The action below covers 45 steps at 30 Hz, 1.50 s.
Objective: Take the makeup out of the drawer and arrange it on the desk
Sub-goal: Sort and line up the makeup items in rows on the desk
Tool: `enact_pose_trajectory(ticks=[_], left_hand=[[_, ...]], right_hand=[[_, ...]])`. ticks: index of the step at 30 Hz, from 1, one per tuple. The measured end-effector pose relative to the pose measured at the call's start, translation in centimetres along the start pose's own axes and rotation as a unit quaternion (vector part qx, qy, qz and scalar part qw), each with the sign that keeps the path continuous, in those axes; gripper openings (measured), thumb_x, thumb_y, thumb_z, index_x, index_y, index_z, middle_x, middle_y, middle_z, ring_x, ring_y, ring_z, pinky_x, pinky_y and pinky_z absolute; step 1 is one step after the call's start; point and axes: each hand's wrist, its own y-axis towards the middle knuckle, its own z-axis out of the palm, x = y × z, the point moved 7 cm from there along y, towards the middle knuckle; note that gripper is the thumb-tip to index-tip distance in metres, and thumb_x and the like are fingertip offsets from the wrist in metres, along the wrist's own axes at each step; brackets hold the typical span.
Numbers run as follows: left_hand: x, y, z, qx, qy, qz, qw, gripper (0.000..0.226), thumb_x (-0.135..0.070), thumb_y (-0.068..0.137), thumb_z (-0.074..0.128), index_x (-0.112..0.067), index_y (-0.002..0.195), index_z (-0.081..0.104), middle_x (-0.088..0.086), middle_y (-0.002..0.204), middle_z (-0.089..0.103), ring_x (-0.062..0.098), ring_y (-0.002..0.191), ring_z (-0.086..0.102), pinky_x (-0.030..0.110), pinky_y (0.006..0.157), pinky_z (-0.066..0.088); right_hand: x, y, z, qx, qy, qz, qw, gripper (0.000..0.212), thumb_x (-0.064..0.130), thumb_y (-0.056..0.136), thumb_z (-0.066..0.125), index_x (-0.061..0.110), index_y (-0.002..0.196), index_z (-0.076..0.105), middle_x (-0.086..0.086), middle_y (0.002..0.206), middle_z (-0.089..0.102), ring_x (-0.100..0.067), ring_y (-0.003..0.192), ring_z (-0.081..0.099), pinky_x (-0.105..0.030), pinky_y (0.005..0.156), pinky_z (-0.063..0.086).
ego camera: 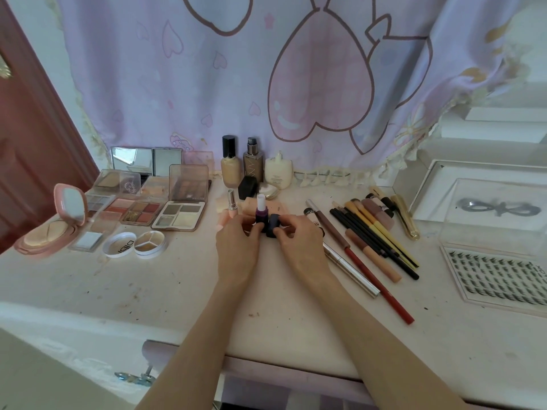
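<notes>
On the white desk [177,291] my left hand [236,247] holds the base of an upright purple lipstick [261,213] with a white top. Right beside it my right hand [299,244] pinches a dark blue cap [273,229] that stands on the desk. Open eyeshadow palettes [179,214], a pink compact [56,223] and round pots [149,242] lie at the left. Behind the hands stand foundation bottles [230,164] and a pink lipstick [232,204]. Brushes and pencils [376,241] lie in a row at the right. The drawer front [183,350] shows at the bottom edge.
A clear box with a bow clip [500,208] and a lash tray [500,276] sit at the far right. A small folding mirror [146,161] stands at the back left. A lilac curtain [266,69] hangs behind the desk. A red door [26,128] is at the left.
</notes>
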Motion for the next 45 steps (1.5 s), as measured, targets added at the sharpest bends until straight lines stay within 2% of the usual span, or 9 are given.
enact_pose_trajectory(ticks=[3, 5, 8, 12, 26, 33, 38, 41, 45], left_hand=[[-0.4, -0.6, -0.6, -0.013, -0.014, 0.025, 1.000, 0.018, -0.015, 0.090, 0.057, -0.009, 0.106, 0.063, 0.005, 0.101, 0.063, 0.006, 0.078, 0.053, 0.002, 0.064, 0.033], [-0.4, -1.0, -0.8, -0.008, -0.019, 0.032, 0.999, 0.022, -0.013, 0.091, 0.055, -0.010, 0.112, 0.058, 0.005, 0.103, 0.062, 0.002, 0.076, 0.051, 0.003, 0.066, 0.034], [-0.2, -2.0, -0.5, 0.035, 0.015, 0.043, 0.998, 0.032, -0.014, 0.090, 0.054, -0.010, 0.122, 0.050, 0.006, 0.115, 0.058, 0.013, 0.096, 0.053, 0.017, 0.081, 0.036], [0.0, -3.9, 0.3, 0.075, 0.222, 0.121, 0.965, 0.045, -0.027, 0.093, 0.046, -0.010, 0.135, 0.041, 0.004, 0.138, 0.043, 0.017, 0.127, 0.037, 0.024, 0.102, 0.026], [0.8, -4.3, 1.7, 0.114, 0.363, 0.118, 0.917, 0.053, -0.034, 0.099, 0.018, -0.017, 0.148, 0.012, 0.000, 0.157, 0.008, 0.015, 0.144, 0.004, 0.033, 0.115, 0.000], [0.7, -4.3, 1.5, 0.119, 0.344, 0.123, 0.923, 0.052, -0.034, 0.099, 0.020, -0.018, 0.148, 0.015, 0.000, 0.157, 0.009, 0.016, 0.144, 0.004, 0.033, 0.115, -0.001], [-0.1, -4.4, 0.9, 0.107, 0.303, 0.148, 0.935, 0.044, -0.022, 0.100, 0.025, -0.016, 0.143, 0.028, 0.001, 0.152, 0.027, 0.018, 0.142, 0.018, 0.033, 0.116, 0.008], [-0.8, -4.2, -0.5, 0.076, 0.125, 0.142, 0.979, 0.035, -0.018, 0.098, 0.033, -0.013, 0.129, 0.047, 0.003, 0.125, 0.055, 0.018, 0.119, 0.045, 0.023, 0.101, 0.031], [-1.5, -5.3, -0.7, 0.130, -0.012, 0.129, 0.983, 0.045, -0.050, 0.088, 0.034, -0.026, 0.125, 0.042, -0.008, 0.105, 0.053, -0.006, 0.084, 0.041, 0.001, 0.073, 0.031]], right_hand=[[0.5, -0.6, -1.1, -0.035, 0.017, -0.011, 0.999, 0.022, 0.013, 0.089, 0.057, 0.007, 0.109, 0.064, -0.010, 0.105, 0.063, -0.016, 0.089, 0.058, -0.031, 0.085, 0.048], [1.1, -1.0, -2.7, -0.089, 0.004, -0.057, 0.994, 0.020, 0.016, 0.091, 0.057, 0.008, 0.108, 0.065, -0.004, 0.102, 0.064, -0.007, 0.082, 0.054, -0.016, 0.077, 0.047], [1.5, -0.7, -4.6, -0.112, -0.065, -0.100, 0.987, 0.020, 0.022, 0.092, 0.055, 0.011, 0.106, 0.064, -0.001, 0.101, 0.061, -0.008, 0.084, 0.053, -0.011, 0.074, 0.039], [-0.6, 1.1, -5.0, -0.042, -0.260, -0.057, 0.963, 0.032, 0.034, 0.093, 0.050, 0.014, 0.116, 0.059, -0.005, 0.114, 0.058, -0.021, 0.107, 0.048, -0.033, 0.092, 0.036], [-0.4, 2.6, -3.6, -0.001, -0.413, -0.018, 0.911, 0.024, 0.020, 0.093, 0.044, 0.005, 0.109, 0.054, -0.013, 0.111, 0.057, -0.030, 0.106, 0.049, -0.036, 0.087, 0.033], [1.0, -0.2, -5.0, -0.029, -0.033, -0.024, 0.999, 0.009, 0.023, 0.088, 0.056, 0.021, 0.096, 0.059, 0.006, 0.085, 0.058, -0.004, 0.075, 0.053, -0.009, 0.068, 0.041], [-0.5, -2.7, -2.5, 0.115, 0.220, 0.084, 0.965, 0.011, 0.014, 0.090, 0.058, 0.021, 0.091, 0.066, 0.005, 0.059, 0.055, -0.002, 0.048, 0.046, -0.015, 0.049, 0.040], [-0.8, -2.9, -2.4, 0.100, 0.233, 0.101, 0.962, 0.012, 0.017, 0.091, 0.057, 0.011, 0.089, 0.067, 0.006, 0.055, 0.059, -0.002, 0.043, 0.045, -0.013, 0.044, 0.037], [-0.9, -2.9, -2.1, 0.095, 0.182, 0.093, 0.974, 0.033, 0.030, 0.096, 0.047, 0.005, 0.086, 0.066, 0.007, 0.052, 0.059, 0.000, 0.038, 0.041, -0.012, 0.039, 0.032]])
